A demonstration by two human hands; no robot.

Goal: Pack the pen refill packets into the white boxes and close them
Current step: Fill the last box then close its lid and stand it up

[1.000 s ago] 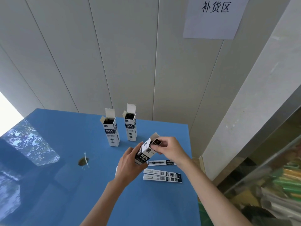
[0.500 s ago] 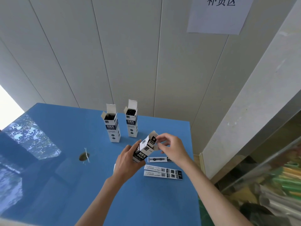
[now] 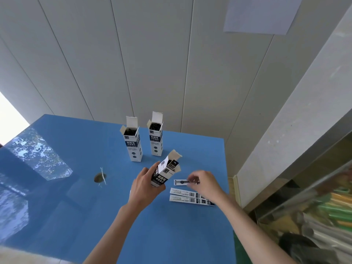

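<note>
The left hand point(image 3: 145, 189) has its grip wrapped round the lower half of a white box point(image 3: 165, 172), thumb on the near face and fingers curled behind. This box is a tall, slim carton of thin card with dark printed panels; it is held above the desk point(image 3: 76, 206), tilted with its open mouth toward the right, top flaps standing up and dark packet ends showing inside.

The right hand point(image 3: 204, 183) is lowered to the desk, fingertips bent over the far end of a single refill packet point(image 3: 181, 182), a narrow flat strip with a dark refill visible along it. The hand is motion-blurred, so I cannot tell whether the grip has closed on the packet or only touches it.

Just nearer the person lie two more packets point(image 3: 187, 196), long flat white strips printed with barcodes, side by side and touching, partly under the right wrist. That makes three loose packets on the desk.

Farther back stand two open boxes point(image 3: 134, 144), upright and near each other but apart, each with its lid flap raised and dark contents inside. Three boxes in all.

The desk is smooth, glossy blue and reflective, with one round cable hole point(image 3: 100, 177) on the left. Behind it rises a pale panelled wall point(image 3: 152, 63) carrying one white paper sheet point(image 3: 261, 14).
</note>
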